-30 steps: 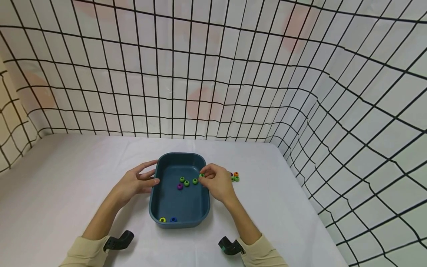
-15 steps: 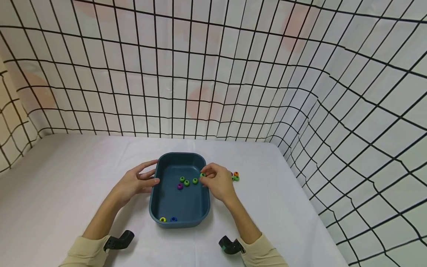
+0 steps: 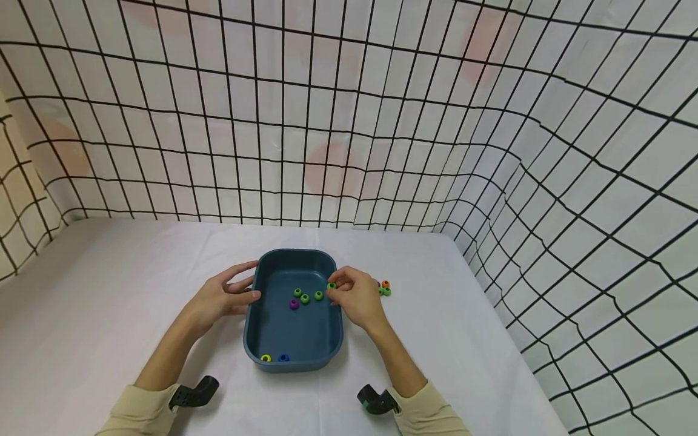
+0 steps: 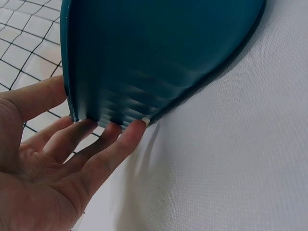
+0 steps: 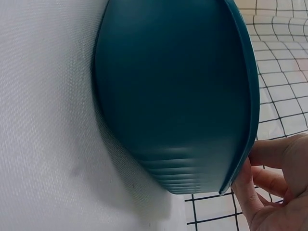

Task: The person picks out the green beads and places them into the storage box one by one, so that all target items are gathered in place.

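In the head view a dark blue-teal tray (image 3: 294, 327) stands between both hands. My left hand (image 3: 220, 300) rests against its left side. In the left wrist view, the fingers (image 4: 110, 159) of that hand touch the outer wall and the thumb lies at the rim. Over the right rim, my right hand (image 3: 357, 297) pinches a green bead (image 3: 331, 286) between thumb and fingertips. Inside the tray lie a few green beads (image 3: 305, 298), a purple bead (image 3: 294, 304), a yellow bead (image 3: 266, 358) and a blue bead (image 3: 283, 358). The right wrist view hides the pinched bead behind the tray wall (image 5: 178, 96).
Just right of my right hand, an orange bead (image 3: 386, 284), green beads (image 3: 386, 291) and a partly hidden purple one lie on the white cloth (image 3: 436, 339). Black netting (image 3: 283, 133) over white sheeting encloses the back and sides.
Between one second and half a second ago, the pinched green bead shifted very slightly. Both hands, the tray and the other beads have hardly moved.
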{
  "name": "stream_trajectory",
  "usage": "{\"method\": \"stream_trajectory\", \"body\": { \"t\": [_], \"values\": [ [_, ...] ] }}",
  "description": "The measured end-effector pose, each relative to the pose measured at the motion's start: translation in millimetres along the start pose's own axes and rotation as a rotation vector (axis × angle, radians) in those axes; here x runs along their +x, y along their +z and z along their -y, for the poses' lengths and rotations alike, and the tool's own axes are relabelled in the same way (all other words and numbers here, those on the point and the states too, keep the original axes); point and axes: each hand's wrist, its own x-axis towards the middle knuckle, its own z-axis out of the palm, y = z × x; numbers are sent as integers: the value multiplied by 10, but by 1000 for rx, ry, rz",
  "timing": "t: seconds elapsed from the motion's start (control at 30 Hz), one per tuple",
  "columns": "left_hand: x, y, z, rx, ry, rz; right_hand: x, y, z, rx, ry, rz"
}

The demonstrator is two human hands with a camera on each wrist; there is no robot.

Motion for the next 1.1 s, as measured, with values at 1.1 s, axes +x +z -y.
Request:
{"method": "stream_trajectory", "body": {
  "t": [1.1],
  "values": [
    [-16,-11,16,-3,18,26,-8,2,13,14,26,13]
  ]
}}
